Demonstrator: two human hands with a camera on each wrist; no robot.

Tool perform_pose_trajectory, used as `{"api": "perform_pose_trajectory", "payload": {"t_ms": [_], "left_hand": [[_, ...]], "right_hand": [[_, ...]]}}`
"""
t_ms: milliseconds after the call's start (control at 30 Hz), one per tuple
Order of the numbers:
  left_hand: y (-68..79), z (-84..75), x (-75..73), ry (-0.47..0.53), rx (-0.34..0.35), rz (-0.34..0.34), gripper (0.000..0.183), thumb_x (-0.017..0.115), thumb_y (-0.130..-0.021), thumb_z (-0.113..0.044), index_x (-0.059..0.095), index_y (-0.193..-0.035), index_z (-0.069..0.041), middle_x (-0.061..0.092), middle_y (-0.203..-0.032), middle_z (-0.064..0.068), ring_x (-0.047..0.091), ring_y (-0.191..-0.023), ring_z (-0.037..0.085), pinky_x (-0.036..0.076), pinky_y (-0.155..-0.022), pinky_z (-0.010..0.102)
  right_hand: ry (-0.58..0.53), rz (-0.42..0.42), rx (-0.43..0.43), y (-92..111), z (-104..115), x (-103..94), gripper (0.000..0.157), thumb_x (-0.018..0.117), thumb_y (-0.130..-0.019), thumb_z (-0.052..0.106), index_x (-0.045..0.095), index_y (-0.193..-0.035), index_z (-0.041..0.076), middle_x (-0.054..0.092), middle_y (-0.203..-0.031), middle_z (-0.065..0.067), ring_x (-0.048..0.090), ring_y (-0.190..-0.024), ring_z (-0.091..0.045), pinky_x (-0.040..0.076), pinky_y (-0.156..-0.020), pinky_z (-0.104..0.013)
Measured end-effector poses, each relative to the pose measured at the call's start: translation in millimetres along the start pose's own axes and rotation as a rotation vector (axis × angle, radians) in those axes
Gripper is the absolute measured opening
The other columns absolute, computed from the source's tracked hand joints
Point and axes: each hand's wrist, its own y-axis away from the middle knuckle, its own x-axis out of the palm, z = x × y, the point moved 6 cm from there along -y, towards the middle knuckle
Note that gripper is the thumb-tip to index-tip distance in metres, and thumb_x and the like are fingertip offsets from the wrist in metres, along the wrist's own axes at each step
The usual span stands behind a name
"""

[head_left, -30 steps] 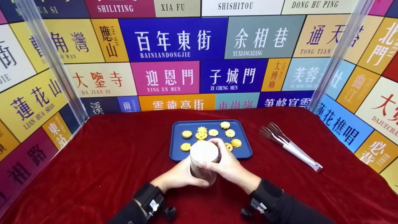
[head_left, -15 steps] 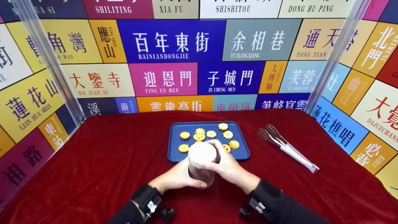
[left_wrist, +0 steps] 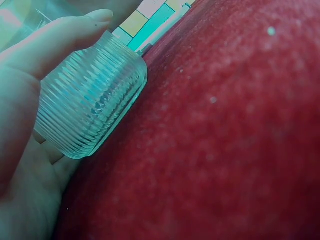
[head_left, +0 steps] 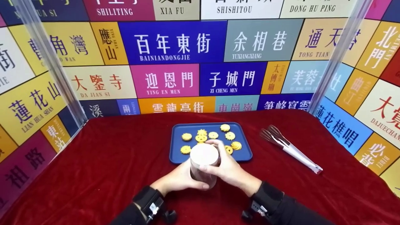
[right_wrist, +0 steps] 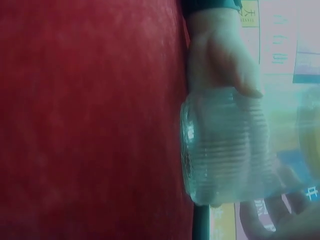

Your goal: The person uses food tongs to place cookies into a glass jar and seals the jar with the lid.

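A clear jar (head_left: 203,177) with a pale round lid (head_left: 204,154) stands on the red cloth, in front of the tray. Its ribbed lower wall (left_wrist: 95,95) shows in the left wrist view. My left hand (head_left: 178,178) grips the jar low on its body, thumb across the near side. Higher up, my right hand (head_left: 230,168) holds the lid at its right edge, with the thumb on the near side and fingers round the far side. From the right wrist view, the ribbed jar body (right_wrist: 225,145) looks see-through, with the left hand (right_wrist: 220,57) behind it.
Behind the jar lies a blue tray (head_left: 175,157) bearing several yellow cookies (head_left: 213,135). To the right are tongs (head_left: 290,149) with dark slotted heads and pale handles. Red cloth (head_left: 103,175) covers the table, and clear posts (head_left: 331,62) rise at its back corners before a sign-covered wall.
The head view shifts slightly. Both hands keep their hold on the jar and lid, with no clear movement of either. Tray and tongs stay in place.
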Motion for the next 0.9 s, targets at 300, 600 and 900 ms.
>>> {"api": "perform_pose_trajectory", "payload": {"t_ms": [300, 600, 900], "left_hand": [[-0.8, -2.5, 3.4, 0.048, 0.011, 0.023, 0.095, 0.093, -0.082, -0.012, 0.037, -0.158, -0.020, 0.052, -0.149, 0.001, 0.055, -0.135, 0.020, 0.048, -0.114, 0.035], [4.1, -0.5, -0.1, -0.015, -0.003, -0.016, 0.097, 0.095, -0.080, -0.018, 0.038, -0.159, -0.018, 0.054, -0.148, -0.002, 0.054, -0.136, 0.017, 0.046, -0.115, 0.033], [2.3, -2.6, 0.4, -0.011, -0.010, -0.016, 0.098, 0.095, -0.080, -0.018, 0.038, -0.159, -0.018, 0.053, -0.149, -0.003, 0.052, -0.138, 0.014, 0.043, -0.117, 0.033]], "right_hand": [[0.065, -0.056, 0.065, 3.2, -1.4, -0.2, 0.075, 0.089, -0.086, 0.036, 0.044, -0.143, 0.016, 0.061, -0.137, -0.011, 0.059, -0.125, -0.025, 0.044, -0.110, -0.050], [0.013, 0.014, 0.013, -0.5, -1.0, 0.2, 0.073, 0.089, -0.087, 0.032, 0.048, -0.144, 0.013, 0.061, -0.138, -0.009, 0.057, -0.126, -0.025, 0.043, -0.110, -0.048], [-0.090, 0.101, 0.028, -1.9, -4.3, -4.8, 0.071, 0.081, -0.093, 0.022, 0.049, -0.155, 0.008, 0.055, -0.148, -0.012, 0.050, -0.134, -0.027, 0.036, -0.117, -0.053]]}}
